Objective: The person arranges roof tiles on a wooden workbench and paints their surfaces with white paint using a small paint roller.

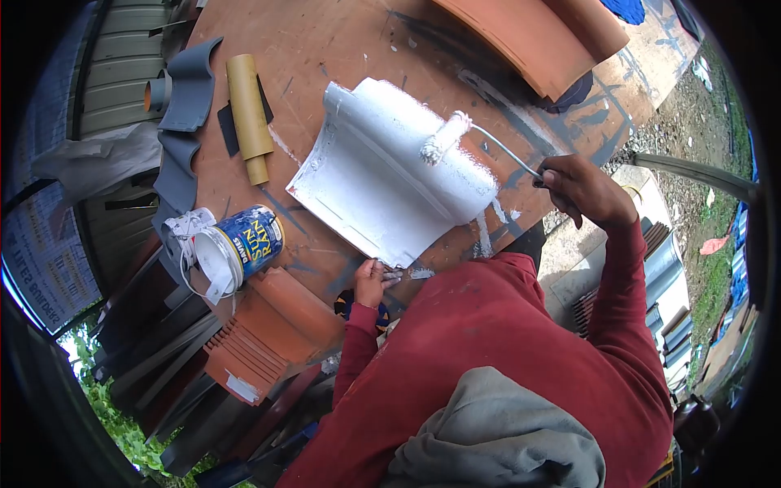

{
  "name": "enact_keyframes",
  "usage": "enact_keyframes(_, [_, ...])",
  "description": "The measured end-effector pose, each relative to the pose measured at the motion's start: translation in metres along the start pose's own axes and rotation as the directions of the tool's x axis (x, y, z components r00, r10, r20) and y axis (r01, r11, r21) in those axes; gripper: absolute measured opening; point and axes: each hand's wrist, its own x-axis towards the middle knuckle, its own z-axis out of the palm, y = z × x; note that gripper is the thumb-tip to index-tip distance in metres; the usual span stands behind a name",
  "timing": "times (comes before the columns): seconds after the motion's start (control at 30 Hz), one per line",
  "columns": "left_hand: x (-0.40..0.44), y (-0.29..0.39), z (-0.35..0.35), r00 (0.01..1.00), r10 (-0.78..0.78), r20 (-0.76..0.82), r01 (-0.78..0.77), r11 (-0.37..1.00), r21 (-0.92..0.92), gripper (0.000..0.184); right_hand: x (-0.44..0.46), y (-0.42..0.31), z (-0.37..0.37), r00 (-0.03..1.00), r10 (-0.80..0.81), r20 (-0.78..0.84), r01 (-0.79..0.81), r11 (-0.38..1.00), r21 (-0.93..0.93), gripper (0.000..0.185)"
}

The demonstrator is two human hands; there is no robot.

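Note:
A curved roof tile (390, 175), largely coated in white paint, lies on the brown table. My right hand (587, 193) is closed around the handle end of a small paint roller (446, 138). The roller's fluffy white head rests on the raised right part of the tile, and its thin wire frame slants back to my fist. At the tile's near edge, my left hand (372, 285) grips the corner with its fingers; paint marks the fingertips.
Left of the tile stands a blue and white paint bucket (240, 248). Beyond it are a cardboard tube (248, 118) and grey tiles (189, 89). A stack of orange tiles (272, 329) sits by my left arm. Another orange tile (537, 41) lies at the far side.

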Motion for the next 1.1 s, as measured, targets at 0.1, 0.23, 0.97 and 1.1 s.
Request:
enact_keyframes(0.1, [0.003,0.0,-0.002,1.0,-0.023,0.021,0.022,0.999,0.03,0.023,-0.001,0.011,-0.005,0.999,-0.039,0.026,0.038,0.999,0.012,0.034])
enact_keyframes(0.23, [0.002,0.003,0.001,0.999,-0.027,0.022,0.026,0.998,0.064,0.023,0.054,-0.011,0.004,0.991,-0.132,0.027,0.127,0.983,0.13,0.037])
enact_keyframes(0.97, [0.006,0.002,-0.007,0.998,-0.047,0.034,0.042,0.991,0.125,0.024,-0.099,0.073,-0.009,0.985,0.126,0.118,-0.155,0.945,0.288,0.044])
enact_keyframes(1.1, [0.006,0.002,-0.008,0.998,-0.034,0.047,0.028,0.991,0.127,0.024,-0.108,0.079,-0.008,0.994,0.094,0.062,-0.107,0.955,0.276,0.043])
